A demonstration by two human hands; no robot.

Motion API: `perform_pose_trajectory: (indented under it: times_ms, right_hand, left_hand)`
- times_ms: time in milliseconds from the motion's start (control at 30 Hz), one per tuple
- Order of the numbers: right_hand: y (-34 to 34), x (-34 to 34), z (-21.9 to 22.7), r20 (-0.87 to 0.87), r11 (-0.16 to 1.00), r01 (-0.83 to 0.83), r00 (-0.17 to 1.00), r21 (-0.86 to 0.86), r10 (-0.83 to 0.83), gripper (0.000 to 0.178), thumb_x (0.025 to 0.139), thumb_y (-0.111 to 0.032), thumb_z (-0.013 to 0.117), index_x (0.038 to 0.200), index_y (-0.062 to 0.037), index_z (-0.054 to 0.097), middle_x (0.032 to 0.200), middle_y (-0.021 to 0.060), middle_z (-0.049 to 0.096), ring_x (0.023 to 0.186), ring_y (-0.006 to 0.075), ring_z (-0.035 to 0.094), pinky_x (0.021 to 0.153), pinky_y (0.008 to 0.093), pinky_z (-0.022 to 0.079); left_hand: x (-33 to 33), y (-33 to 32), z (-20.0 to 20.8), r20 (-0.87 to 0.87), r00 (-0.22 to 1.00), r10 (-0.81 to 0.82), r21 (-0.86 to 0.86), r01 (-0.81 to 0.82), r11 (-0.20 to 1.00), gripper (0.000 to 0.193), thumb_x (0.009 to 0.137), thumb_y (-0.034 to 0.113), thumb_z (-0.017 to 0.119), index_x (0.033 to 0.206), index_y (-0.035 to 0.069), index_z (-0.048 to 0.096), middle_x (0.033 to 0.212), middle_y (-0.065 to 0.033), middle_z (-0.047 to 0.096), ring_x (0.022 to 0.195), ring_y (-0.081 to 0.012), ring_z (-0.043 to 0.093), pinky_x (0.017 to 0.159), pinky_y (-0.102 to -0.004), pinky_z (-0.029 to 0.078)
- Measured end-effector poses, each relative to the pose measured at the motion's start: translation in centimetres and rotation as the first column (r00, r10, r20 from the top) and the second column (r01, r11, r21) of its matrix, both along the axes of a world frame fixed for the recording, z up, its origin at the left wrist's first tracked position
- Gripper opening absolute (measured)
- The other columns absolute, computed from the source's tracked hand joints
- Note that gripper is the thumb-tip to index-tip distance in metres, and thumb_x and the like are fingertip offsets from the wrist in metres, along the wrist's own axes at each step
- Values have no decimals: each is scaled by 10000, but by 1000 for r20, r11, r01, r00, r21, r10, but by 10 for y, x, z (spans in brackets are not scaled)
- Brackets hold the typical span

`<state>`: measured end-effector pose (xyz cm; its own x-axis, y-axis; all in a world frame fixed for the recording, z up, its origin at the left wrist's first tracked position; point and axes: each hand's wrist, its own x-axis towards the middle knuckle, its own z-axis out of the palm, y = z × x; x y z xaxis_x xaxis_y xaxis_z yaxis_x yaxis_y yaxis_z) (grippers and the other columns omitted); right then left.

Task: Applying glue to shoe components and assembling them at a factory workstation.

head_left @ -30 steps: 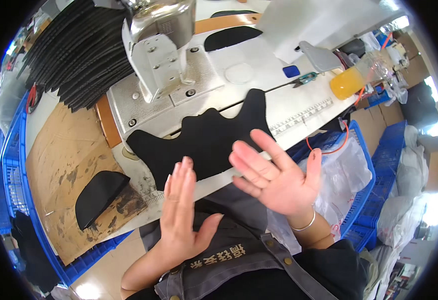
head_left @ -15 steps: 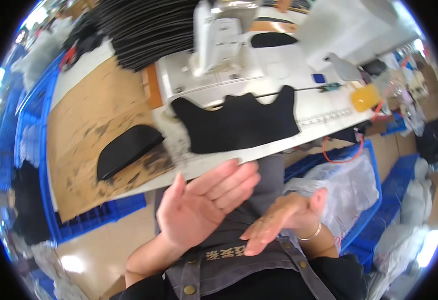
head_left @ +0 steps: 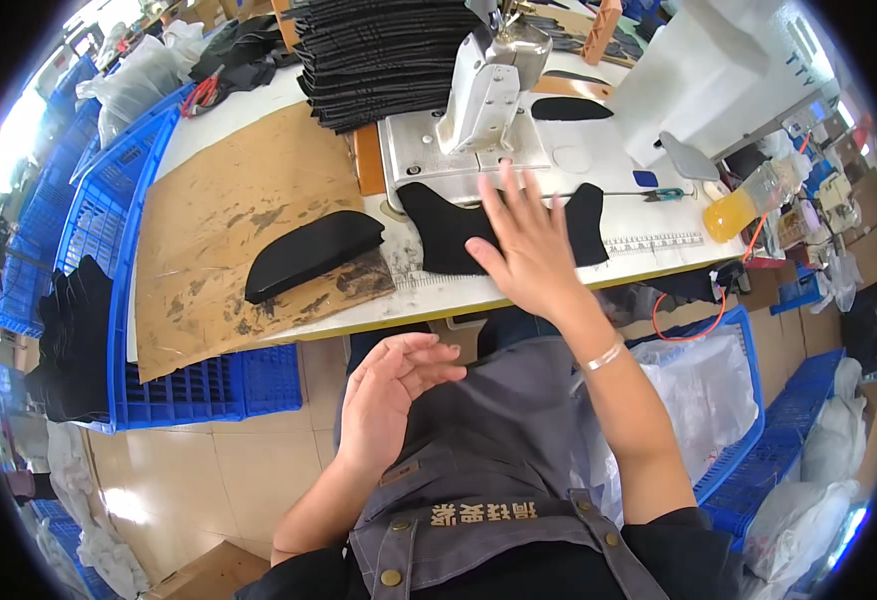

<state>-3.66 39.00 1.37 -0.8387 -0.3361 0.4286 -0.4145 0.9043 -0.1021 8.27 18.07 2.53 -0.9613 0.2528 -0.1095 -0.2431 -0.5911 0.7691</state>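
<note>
Two open hands, no grip closed: right hand flat on black fabric piece by sewing machine, left hand idle at lap; positioning step, I judge, next needing a grasp.

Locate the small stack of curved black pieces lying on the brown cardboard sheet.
In the head view, the black stack lies left of centre on the cardboard sheet, left of the sewing machine and above the left hand.

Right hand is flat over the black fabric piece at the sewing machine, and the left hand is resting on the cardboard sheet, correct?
Not quite. In the head view the left hand is off the cardboard sheet, open above the lap. The right hand is over the black fabric piece by the sewing machine.
</note>
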Motion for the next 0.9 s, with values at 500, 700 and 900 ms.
perform_pose_trajectory:
  times_ms: [500,700,900]
  right_hand:
    - [-2,-17,1,-17,992,127,992,27,-126,674,937,-544,442,1466,-145,324,1505,187,311,1389,395,280,1090,620,207]
    - [-2,-20,-13,181,982,108,974,154,-136,720,944,-609,327,1503,-160,255,1563,171,173,1432,390,171,1104,619,168]
    - [-38,-21,20,45,997,37,998,-66,-34,713,942,-534,427,1489,-110,261,1557,198,168,1433,390,161,1090,651,144]
  left_hand:
    - [5,-30,-20,-65,985,161,-74,-166,983,356,984,268,364,1136,-8,529,1037,-179,654,908,-306,658,870,-406,493]
    - [10,-34,-17,-39,976,215,-77,-218,973,329,1001,229,381,1107,-38,542,996,-212,664,873,-310,664,849,-393,500]
    - [9,-29,-13,-46,982,184,-108,-188,976,320,1000,219,389,1092,-43,546,990,-214,665,863,-307,665,844,-390,502]
